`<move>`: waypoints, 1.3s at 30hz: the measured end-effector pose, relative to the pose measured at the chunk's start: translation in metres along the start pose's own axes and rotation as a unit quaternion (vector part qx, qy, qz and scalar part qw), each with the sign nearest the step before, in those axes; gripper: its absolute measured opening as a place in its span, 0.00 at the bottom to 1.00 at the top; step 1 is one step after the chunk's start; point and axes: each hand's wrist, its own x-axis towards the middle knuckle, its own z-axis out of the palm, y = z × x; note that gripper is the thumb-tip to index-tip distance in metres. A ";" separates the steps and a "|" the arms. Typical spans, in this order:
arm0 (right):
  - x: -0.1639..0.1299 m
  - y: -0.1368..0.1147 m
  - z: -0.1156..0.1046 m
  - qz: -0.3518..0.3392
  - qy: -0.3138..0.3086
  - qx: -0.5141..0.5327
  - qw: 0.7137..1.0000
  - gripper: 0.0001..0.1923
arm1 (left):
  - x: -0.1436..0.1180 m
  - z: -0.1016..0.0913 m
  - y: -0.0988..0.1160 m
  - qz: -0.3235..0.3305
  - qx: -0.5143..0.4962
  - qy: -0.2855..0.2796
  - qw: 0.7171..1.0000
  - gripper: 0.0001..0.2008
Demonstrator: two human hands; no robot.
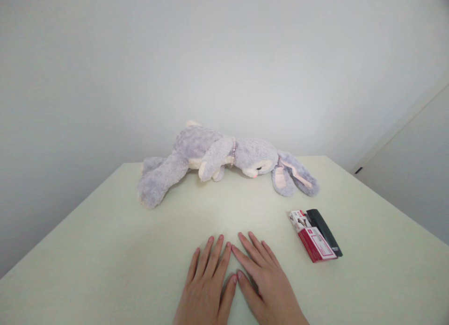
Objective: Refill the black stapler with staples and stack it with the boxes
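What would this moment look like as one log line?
left hand: flat on table, empty | right hand: flat, empty, thumbs touching | plush rabbit: lying beyond | red box: right, untouched

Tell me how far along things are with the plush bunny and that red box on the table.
Nothing looks handled. The plush bunny lies on its side at the far end of the table, untouched. The red box and the black stapler beside it lie flat to the right. In hand: nothing; the left hand and right hand rest palm-down, empty, thumbs touching. Any handling of bunny or box remains.
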 end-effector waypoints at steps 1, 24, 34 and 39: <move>0.000 0.000 0.000 0.000 -0.001 -0.001 1.000 0.33 | 0.000 0.000 0.000 0.000 0.002 0.000 1.000 0.32; 0.001 -0.010 -0.002 0.005 -0.018 -0.036 0.999 0.37 | -0.004 0.002 0.001 -0.007 0.008 -0.025 1.000 0.32; 0.000 -0.007 -0.002 0.012 -0.012 -0.003 1.000 0.35 | -0.003 0.000 0.002 -0.012 -0.005 -0.034 0.999 0.32; -0.001 -0.007 -0.003 0.008 -0.012 0.001 1.000 0.35 | -0.004 0.001 0.002 -0.012 -0.009 -0.033 0.999 0.32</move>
